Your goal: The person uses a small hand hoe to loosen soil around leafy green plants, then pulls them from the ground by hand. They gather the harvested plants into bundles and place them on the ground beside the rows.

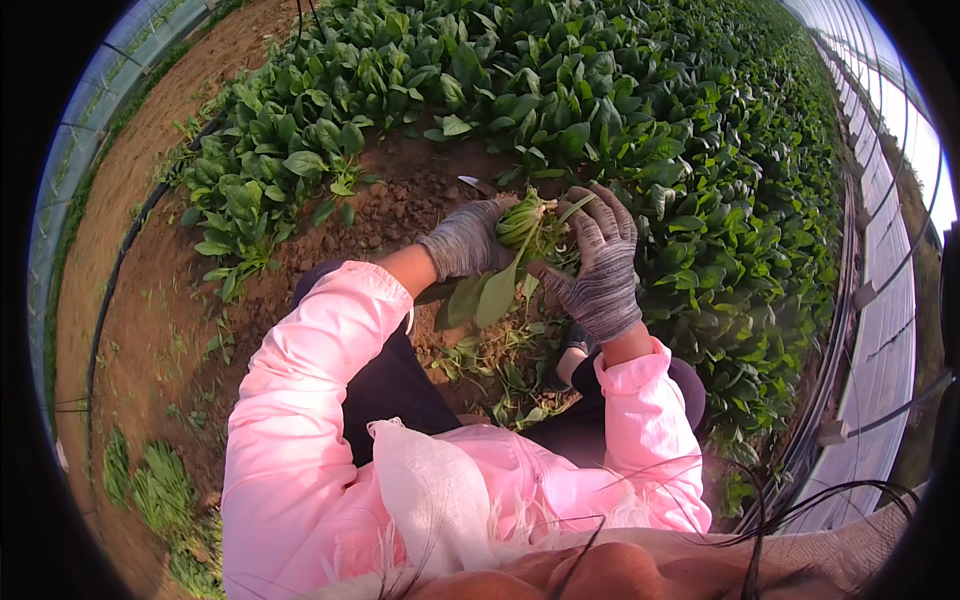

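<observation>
My left hand (469,238), in a grey knitted glove, grips a bunch of leafy greens (517,225) that look like spinach. The cut stems and pale root ends point up and right, while broad leaves (497,296) hang below. On the bunch's right side is my right hand (600,262), gloved alike, its fingers spread around loose stems and a thin stalk at the fingertips. Whether it grips them is unclear. Just beyond my left hand a knife blade (474,182) shows over the soil; its handle is mostly hidden, so I cannot tell if it is held.
Dense spinach plants (570,97) grow ahead and along the right. Loose leaves (517,375) litter the soil between my legs. Cut bunches (163,487) lie at the lower left. A black hose (112,285) runs along the left; plastic sheeting (874,337) edges the right.
</observation>
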The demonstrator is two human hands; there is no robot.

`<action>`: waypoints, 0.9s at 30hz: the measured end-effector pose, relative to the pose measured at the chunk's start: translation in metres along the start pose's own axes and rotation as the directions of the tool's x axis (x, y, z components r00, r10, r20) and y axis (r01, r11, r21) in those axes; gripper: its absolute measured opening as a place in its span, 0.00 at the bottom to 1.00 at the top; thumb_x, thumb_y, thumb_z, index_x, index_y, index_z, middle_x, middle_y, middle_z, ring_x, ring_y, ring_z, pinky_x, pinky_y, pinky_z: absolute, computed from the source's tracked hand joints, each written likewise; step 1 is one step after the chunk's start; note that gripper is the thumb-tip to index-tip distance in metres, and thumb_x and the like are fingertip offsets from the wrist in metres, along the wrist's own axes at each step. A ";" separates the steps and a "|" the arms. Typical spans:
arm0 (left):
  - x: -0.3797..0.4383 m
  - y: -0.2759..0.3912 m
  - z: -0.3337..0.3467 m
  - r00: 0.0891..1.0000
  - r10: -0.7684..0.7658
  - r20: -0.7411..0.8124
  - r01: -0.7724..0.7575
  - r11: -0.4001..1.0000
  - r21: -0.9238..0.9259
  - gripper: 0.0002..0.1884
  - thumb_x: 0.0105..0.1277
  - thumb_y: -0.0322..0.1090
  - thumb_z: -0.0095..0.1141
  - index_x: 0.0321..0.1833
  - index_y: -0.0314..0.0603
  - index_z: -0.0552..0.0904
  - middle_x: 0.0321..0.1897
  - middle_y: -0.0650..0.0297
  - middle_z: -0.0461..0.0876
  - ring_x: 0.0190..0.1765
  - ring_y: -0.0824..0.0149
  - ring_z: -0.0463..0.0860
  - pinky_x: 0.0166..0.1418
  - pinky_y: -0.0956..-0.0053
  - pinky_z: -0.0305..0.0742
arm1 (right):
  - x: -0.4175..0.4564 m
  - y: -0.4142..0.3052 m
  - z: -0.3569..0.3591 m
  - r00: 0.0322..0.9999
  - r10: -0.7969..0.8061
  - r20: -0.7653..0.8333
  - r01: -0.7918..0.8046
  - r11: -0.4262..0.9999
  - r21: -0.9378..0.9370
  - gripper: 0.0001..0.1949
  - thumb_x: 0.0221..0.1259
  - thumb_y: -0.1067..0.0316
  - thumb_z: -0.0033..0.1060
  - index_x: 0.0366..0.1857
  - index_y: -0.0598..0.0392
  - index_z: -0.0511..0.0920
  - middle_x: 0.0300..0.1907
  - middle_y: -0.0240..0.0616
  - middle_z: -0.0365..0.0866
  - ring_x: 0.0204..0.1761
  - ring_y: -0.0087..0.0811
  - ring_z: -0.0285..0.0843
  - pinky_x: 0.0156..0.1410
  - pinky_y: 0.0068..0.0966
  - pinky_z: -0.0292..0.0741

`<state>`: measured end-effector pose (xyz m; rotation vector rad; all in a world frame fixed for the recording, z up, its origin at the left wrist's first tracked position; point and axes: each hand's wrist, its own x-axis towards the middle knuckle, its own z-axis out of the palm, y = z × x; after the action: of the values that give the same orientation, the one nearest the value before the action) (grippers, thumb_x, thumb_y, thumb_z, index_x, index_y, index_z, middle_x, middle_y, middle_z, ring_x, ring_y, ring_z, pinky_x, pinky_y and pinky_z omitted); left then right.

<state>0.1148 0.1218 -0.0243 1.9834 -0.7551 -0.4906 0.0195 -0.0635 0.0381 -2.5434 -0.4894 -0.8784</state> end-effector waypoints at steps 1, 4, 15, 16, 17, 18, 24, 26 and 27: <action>-0.001 0.001 0.000 1.000 -0.015 0.003 0.015 0.998 0.057 0.31 0.51 0.22 0.67 0.62 0.41 0.76 0.45 0.63 0.85 0.45 0.73 0.79 0.54 0.73 0.76 | 0.000 -0.001 0.004 0.999 -0.022 0.041 0.025 0.996 -0.082 0.31 0.37 0.53 0.77 0.49 0.55 0.77 0.54 0.44 0.76 0.61 0.49 0.70 0.68 0.50 0.63; -0.003 0.007 0.001 0.999 -0.015 0.039 0.016 1.000 -0.005 0.31 0.51 0.23 0.68 0.62 0.42 0.76 0.46 0.63 0.85 0.47 0.73 0.79 0.55 0.73 0.76 | -0.001 0.004 0.010 0.993 -0.103 -0.059 0.096 0.989 -0.113 0.22 0.40 0.60 0.73 0.42 0.54 0.78 0.51 0.39 0.78 0.60 0.47 0.71 0.67 0.50 0.63; 0.006 -0.014 -0.001 0.998 0.057 -0.022 -0.061 0.952 -0.301 0.34 0.52 0.24 0.70 0.64 0.37 0.71 0.50 0.63 0.83 0.50 0.69 0.80 0.59 0.73 0.76 | 0.001 0.018 -0.031 0.912 0.211 0.351 -0.236 0.971 0.030 0.20 0.50 0.48 0.72 0.27 0.58 0.81 0.31 0.45 0.80 0.42 0.48 0.77 0.55 0.41 0.71; 0.008 -0.015 0.000 0.997 0.073 -0.032 -0.079 0.912 -0.403 0.34 0.52 0.25 0.70 0.64 0.37 0.71 0.49 0.62 0.82 0.50 0.70 0.80 0.59 0.73 0.76 | 0.000 0.010 -0.022 0.953 0.153 0.262 -0.164 0.986 0.020 0.20 0.48 0.48 0.72 0.28 0.57 0.81 0.31 0.44 0.80 0.42 0.48 0.77 0.55 0.41 0.70; 0.008 -0.015 0.002 0.997 0.063 -0.049 -0.077 0.925 -0.372 0.33 0.52 0.27 0.70 0.63 0.38 0.72 0.48 0.61 0.83 0.49 0.68 0.81 0.58 0.72 0.76 | -0.003 0.002 -0.012 0.967 0.131 0.216 -0.130 0.991 -0.020 0.20 0.46 0.48 0.73 0.30 0.56 0.81 0.32 0.43 0.80 0.42 0.47 0.77 0.55 0.41 0.70; 0.009 -0.014 0.003 0.996 0.054 -0.066 -0.074 0.937 -0.342 0.32 0.52 0.28 0.70 0.62 0.38 0.73 0.47 0.59 0.83 0.48 0.66 0.82 0.57 0.71 0.77 | -0.004 -0.003 -0.003 0.984 0.112 0.137 -0.105 0.993 -0.063 0.19 0.47 0.49 0.72 0.31 0.56 0.80 0.32 0.42 0.80 0.41 0.47 0.77 0.55 0.42 0.70; 0.002 0.003 0.002 0.987 0.034 -0.159 -0.029 0.999 0.036 0.30 0.52 0.36 0.71 0.58 0.39 0.75 0.41 0.52 0.85 0.44 0.57 0.85 0.52 0.67 0.79 | -0.003 0.005 0.008 0.995 0.021 0.092 -0.019 1.000 -0.023 0.09 0.52 0.64 0.64 0.31 0.57 0.78 0.29 0.42 0.78 0.38 0.47 0.76 0.52 0.41 0.71; 0.001 0.008 -0.002 0.986 0.042 -0.159 -0.048 0.998 -0.033 0.31 0.51 0.35 0.71 0.60 0.39 0.74 0.43 0.54 0.85 0.46 0.59 0.85 0.54 0.68 0.79 | -0.005 0.008 -0.007 0.966 0.231 0.115 -0.251 0.942 0.220 0.08 0.52 0.65 0.63 0.29 0.58 0.78 0.27 0.42 0.78 0.35 0.46 0.76 0.48 0.39 0.72; 0.000 0.009 -0.006 0.986 0.015 -0.164 -0.030 0.995 -0.093 0.32 0.51 0.34 0.72 0.61 0.39 0.73 0.45 0.55 0.84 0.47 0.60 0.84 0.55 0.68 0.78 | -0.006 0.009 -0.014 0.934 0.324 0.149 -0.356 0.876 0.326 0.08 0.52 0.65 0.63 0.27 0.59 0.78 0.26 0.42 0.78 0.34 0.46 0.76 0.45 0.38 0.73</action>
<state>0.1150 0.1219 -0.0133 1.8981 -0.6399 -0.3400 0.0122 -0.0793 0.0421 -2.2487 -0.1870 -0.4977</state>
